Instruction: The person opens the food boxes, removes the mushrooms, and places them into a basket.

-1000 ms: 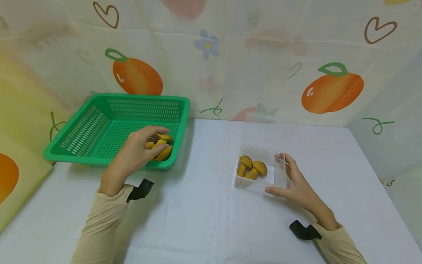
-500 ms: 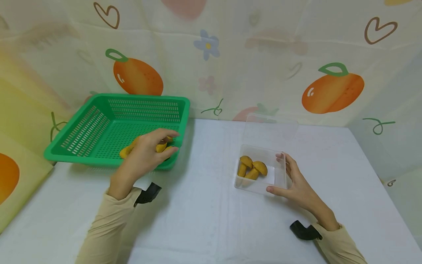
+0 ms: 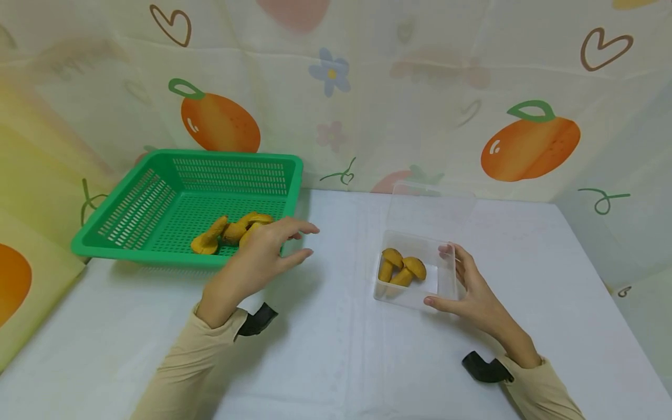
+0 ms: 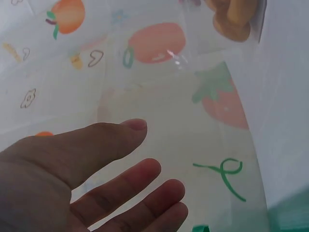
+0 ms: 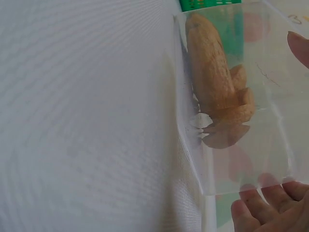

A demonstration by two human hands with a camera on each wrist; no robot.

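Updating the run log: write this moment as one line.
left hand: empty; right hand: holds clear box; clear box: two mushrooms; green basket: more mushrooms

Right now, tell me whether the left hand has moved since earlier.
Yes, rightward in the head view: the left hand, reaching over the basket a second ago, now extends past its right edge.

A cloth-screened corner; home or studio, cannot tell
Beyond the left fingers (image 3: 296,226) and the right fingers (image 3: 465,260) hangs a pale cloth (image 3: 367,128) printed with oranges (image 3: 530,149) and flowers (image 3: 329,72), closing in the sides too; beneath them spreads a white-covered surface (image 3: 336,356), with a green basket (image 3: 142,255) just left of the left fingers and a clear box (image 3: 415,296) in the right
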